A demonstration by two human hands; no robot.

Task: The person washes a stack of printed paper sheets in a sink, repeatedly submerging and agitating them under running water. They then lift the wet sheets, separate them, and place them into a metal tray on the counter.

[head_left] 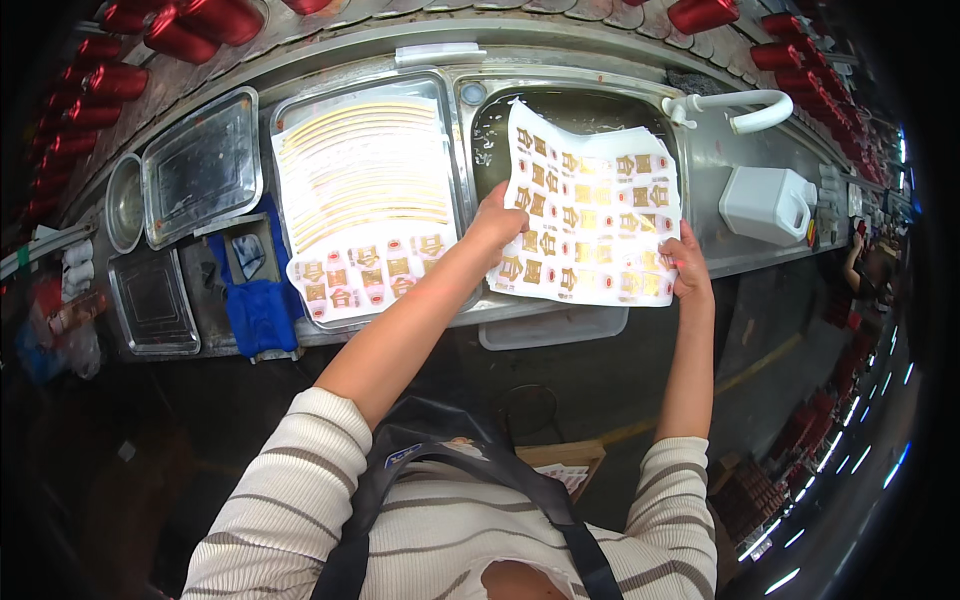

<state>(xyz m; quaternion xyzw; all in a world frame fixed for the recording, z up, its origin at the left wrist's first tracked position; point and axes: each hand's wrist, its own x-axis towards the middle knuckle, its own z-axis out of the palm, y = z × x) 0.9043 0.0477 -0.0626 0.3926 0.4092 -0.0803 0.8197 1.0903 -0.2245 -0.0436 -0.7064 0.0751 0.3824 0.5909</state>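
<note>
Between my two hands a white sheet printed with rows of gold characters and small red marks (590,215) is held by its side edges, tilted over a basin of water (600,103). My left hand (497,228) is closed on the sheet's left edge, thumb on top. On the right edge, my right hand (686,265) pinches it near the lower corner. To the left, a metal tray (452,110) holds more sheets, some with curved gold stripes (360,170) and one with the same gold characters (370,272) at the near end.
A white tap (760,108) arches beside the basin, with a white plastic jug (765,205) to its right. Metal trays (202,165), a round metal bowl (124,205) and a blue cloth (260,305) lie at the left. Red cylinders (190,35) line the far side.
</note>
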